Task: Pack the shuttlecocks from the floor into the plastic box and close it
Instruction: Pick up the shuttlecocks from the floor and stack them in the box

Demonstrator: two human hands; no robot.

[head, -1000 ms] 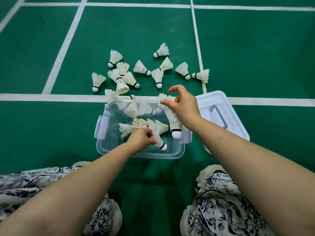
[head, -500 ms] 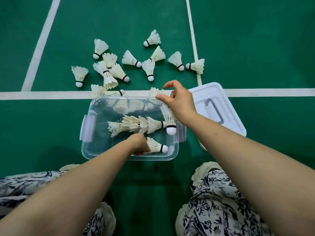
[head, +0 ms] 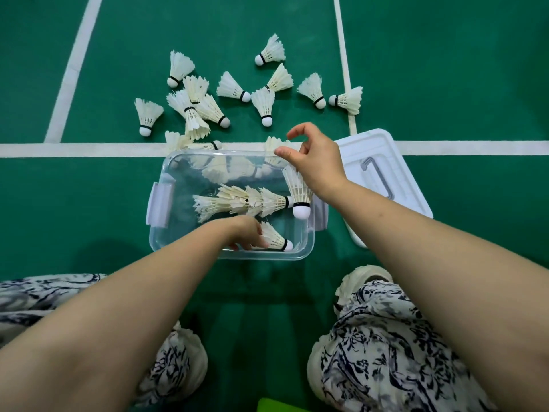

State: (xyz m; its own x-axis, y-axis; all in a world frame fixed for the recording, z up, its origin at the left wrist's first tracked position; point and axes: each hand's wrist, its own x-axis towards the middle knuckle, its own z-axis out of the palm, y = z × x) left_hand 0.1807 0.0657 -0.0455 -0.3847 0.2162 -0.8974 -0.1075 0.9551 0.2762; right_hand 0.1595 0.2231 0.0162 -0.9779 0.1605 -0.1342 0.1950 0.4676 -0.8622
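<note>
Your right hand (head: 318, 166) holds the hanging shuttlecock (head: 299, 193) by its feather skirt, cork down, over the right end of the plastic box (head: 231, 257). Thumb and forefinger stand apart, so the grip sits lower in the hand and may be light. If it slips, the cork could knock the nested row (head: 246, 201) lying across the box askew, or bounce off the rim onto the floor (head: 118, 203).

Your left hand (head: 248, 233) is down inside the box, fingers curled over the skirt of the lone shuttlecock (head: 274, 241) by the near wall. Squeeze hard and you likely bend feathers. About a dozen loose shuttlecocks (head: 264, 105) lie on the floor beyond the box, some overlapping, so a hasty grab may crush them. The lid (head: 383, 162) lies off, just right of the box.

The feathers are thin, pale and ragged at the tips. The corks are rounded, smooth and white, banded in black. The box is clear, glossy hard plastic with rounded corners and frosted clips. The lid is opaque white with a grey handle. The floor is matte green with white lines.
</note>
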